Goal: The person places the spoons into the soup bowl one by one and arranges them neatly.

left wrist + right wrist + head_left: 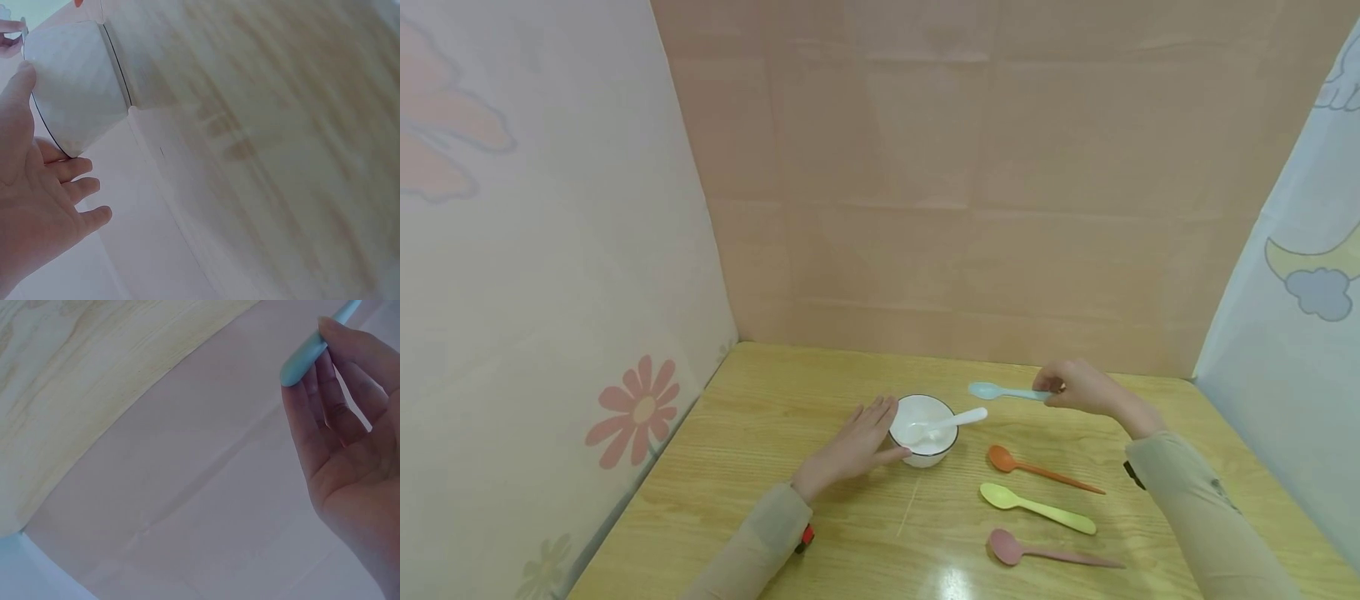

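Note:
My right hand (pixel 1081 388) pinches the handle end of a light blue spoon (pixel 987 391) between thumb and fingers, its bowl pointing left toward the back of the table. In the right wrist view, the rounded end of the blue handle (pixel 303 362) lies across the fingertips. A white bowl (pixel 922 460) with a dark rim stands upright left of that spoon. Inside it leans a white spoon (pixel 962 418), handle over the right rim. My left hand (pixel 855 444) rests against the bowl's left side, fingers extended and spread, thumb at the front near the rim.
Right of the bowl lie an orange spoon (pixel 1002 458), a yellow-green spoon (pixel 1002 496) and a pink spoon (pixel 1006 547), one below another with handles pointing right. The wooden table (pixel 715 467) ends at a tan backdrop (pixel 925 275), with patterned sheets on both sides.

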A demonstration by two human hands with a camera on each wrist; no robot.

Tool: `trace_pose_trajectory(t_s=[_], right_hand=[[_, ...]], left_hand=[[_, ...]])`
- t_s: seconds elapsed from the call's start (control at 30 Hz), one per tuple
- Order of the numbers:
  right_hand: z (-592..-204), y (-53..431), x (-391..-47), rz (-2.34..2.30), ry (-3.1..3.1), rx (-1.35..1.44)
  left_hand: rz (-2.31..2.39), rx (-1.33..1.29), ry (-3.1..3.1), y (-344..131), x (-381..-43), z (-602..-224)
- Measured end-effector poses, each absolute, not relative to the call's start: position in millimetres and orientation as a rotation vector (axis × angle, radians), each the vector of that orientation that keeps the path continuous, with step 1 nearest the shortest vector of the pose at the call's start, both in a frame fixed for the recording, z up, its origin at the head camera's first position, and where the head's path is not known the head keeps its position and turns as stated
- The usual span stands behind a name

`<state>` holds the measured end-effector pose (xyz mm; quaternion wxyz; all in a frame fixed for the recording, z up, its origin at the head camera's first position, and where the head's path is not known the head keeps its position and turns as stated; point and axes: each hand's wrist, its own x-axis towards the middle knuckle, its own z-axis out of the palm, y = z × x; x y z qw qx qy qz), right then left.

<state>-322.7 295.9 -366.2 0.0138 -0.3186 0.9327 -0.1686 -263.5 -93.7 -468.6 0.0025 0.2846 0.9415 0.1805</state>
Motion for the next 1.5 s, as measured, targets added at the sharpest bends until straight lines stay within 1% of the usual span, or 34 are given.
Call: trace_pose_trajectory(t_s=[0.27, 0.6, 1.03, 1.4, 1.5], right_hand=[[-352, 280, -320, -0.530, 2.873, -1.012], [-344, 263, -320, -0.458, 2.887, -1.070], [-338, 235, -318, -0.415, 2.859, -1.158], [-338, 220, -322, -0.359, 2.871, -1.331], [-337, 214, -321, -0.341, 2.866, -1.335]], left_hand=[[0.585, 0.893, 2.952, -93, -264, -468], [0.577, 0.886, 2.946, -93, -263, -468], [0.574, 0.876, 2.938, -95, -262, -467], [0.563, 0.875, 2.952, -95, -265, -468], [0.558, 0.883, 2.955, -95, -265, -469]])
